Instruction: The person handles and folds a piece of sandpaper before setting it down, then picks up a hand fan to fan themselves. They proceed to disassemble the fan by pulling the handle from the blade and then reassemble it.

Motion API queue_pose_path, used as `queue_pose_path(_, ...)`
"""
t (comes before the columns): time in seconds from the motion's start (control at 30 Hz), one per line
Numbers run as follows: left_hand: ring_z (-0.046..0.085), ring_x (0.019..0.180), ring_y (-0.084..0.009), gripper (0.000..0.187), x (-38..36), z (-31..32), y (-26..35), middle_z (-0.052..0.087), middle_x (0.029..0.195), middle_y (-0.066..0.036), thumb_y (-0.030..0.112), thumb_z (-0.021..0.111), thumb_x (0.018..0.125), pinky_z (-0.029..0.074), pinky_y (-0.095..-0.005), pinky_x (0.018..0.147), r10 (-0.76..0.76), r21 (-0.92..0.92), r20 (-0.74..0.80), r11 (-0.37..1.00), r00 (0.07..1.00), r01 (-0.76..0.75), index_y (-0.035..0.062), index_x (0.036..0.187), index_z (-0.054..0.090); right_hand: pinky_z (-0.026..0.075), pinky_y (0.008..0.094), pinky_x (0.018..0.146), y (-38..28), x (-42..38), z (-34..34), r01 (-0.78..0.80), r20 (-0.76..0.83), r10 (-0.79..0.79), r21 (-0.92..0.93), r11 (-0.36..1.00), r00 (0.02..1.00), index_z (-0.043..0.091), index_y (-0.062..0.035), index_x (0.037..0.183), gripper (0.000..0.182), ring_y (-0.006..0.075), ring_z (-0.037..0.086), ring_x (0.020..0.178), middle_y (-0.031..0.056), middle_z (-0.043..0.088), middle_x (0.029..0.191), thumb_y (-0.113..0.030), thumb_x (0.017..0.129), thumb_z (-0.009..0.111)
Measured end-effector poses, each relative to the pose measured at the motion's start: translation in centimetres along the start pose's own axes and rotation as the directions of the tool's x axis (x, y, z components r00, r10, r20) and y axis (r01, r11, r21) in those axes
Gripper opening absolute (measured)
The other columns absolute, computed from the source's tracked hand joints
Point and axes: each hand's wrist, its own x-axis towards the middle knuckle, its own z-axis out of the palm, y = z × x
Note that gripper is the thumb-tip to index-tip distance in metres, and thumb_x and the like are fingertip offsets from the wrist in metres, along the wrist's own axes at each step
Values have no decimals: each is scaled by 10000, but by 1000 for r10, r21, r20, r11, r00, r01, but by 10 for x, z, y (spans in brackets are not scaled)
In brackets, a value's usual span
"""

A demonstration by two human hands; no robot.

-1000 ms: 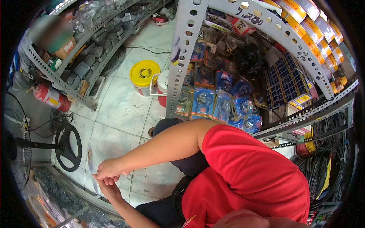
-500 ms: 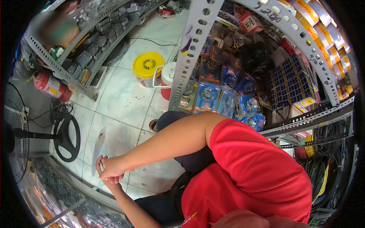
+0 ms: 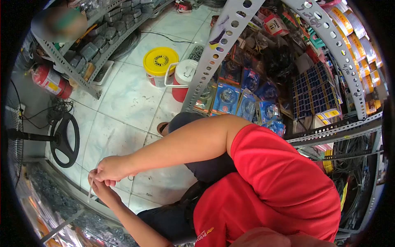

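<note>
My right hand [image 3: 112,169] reaches in from the red-sleeved arm, its fingers closed in a pinch at the lower left. Just below and touching it is my left hand [image 3: 101,187], with fingers bent around the same spot. Between the fingertips of both hands is a thin pale strip [image 3: 89,192], its lower end pointing down; the fingers partly cover its upper end. Both hands are above the tiled floor, beside the edge of a glass-topped surface.
A fan base [image 3: 65,140] and a fire extinguisher [image 3: 51,81] stand at left. A yellow-lidded bucket [image 3: 159,61] and a red-and-white jug [image 3: 184,78] are on the floor. Shelves [image 3: 222,37] with packaged goods rise at upper right.
Both hands have moved slightly left and up in view. The clear, flat thing at the fingers now shows as a thin strip pointing down. The view has shifted slightly.
</note>
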Motion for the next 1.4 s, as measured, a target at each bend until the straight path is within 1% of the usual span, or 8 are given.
queue_pose_path(0.13,482,913,-184,476,-1,-2,11,509,950,-105,423,358,887,385,-310,801,-23,-164,-92,986,996,8,-26,961,497,431,281,567,5,4,-1,34,34,-35,46,998,999,562,1,850,262,161,559,666,93,588,779,-245,818,476)
queue_pose_path(0.2,482,967,-204,458,-3,0,23,517,1000,-123,401,362,889,378,-335,836,72,42,-195,997,978,-65,-21,991,508,436,282,572,6,5,0,9,19,-9,4,1000,1000,552,3,868,262,162,560,676,95,588,784,-245,811,488)
queue_pose_path(0.37,463,1024,-235,527,1,-10,12,467,1109,-134,446,388,863,344,-363,875,77,235,-113,971,991,-49,-13,1106,477,441,287,577,9,6,1,11,38,-11,0,1000,999,544,8,883,298,168,562,681,91,586,779,-278,814,494)
queue_pose_path(0.67,512,859,-194,407,4,0,-15,505,965,-104,210,520,783,417,-284,747,176,297,220,925,959,-238,57,1155,455,450,288,517,9,5,4,-50,139,64,-108,993,988,564,8,846,382,176,585,631,89,597,732,-359,834,463)
queue_pose_path(0.7,514,842,-197,432,4,0,-16,499,918,-100,133,524,745,420,-289,745,-29,242,212,970,977,-24,52,1162,446,464,295,488,12,7,4,-59,154,79,-131,990,985,582,5,837,391,176,597,599,85,610,718,-366,834,459)
queue_pose_path(0.93,521,875,-178,390,-4,4,-21,511,993,-112,111,490,786,411,-268,766,47,134,270,987,962,-86,17,1160,433,465,273,456,20,10,7,-46,75,66,-242,969,995,587,0,719,372,148,600,549,61,611,637,-362,792,539)
queue_pose_path(1.33,523,895,-162,345,-6,-7,-43,517,1032,-116,87,470,811,401,-251,779,202,210,407,928,891,-307,-7,1141,443,462,334,645,30,15,12,333,124,-310,-426,841,943,595,-24,709,258,222,608,715,79,627,712,-282,702,614)
queue_pose_path(1.4,523,898,-159,337,-8,-6,-40,518,1039,-117,83,467,815,399,-248,782,228,217,427,913,875,-344,-11,1138,445,442,367,700,30,14,10,469,78,-491,-458,755,867,601,-46,759,247,263,591,789,92,625,755,-282,688,607)
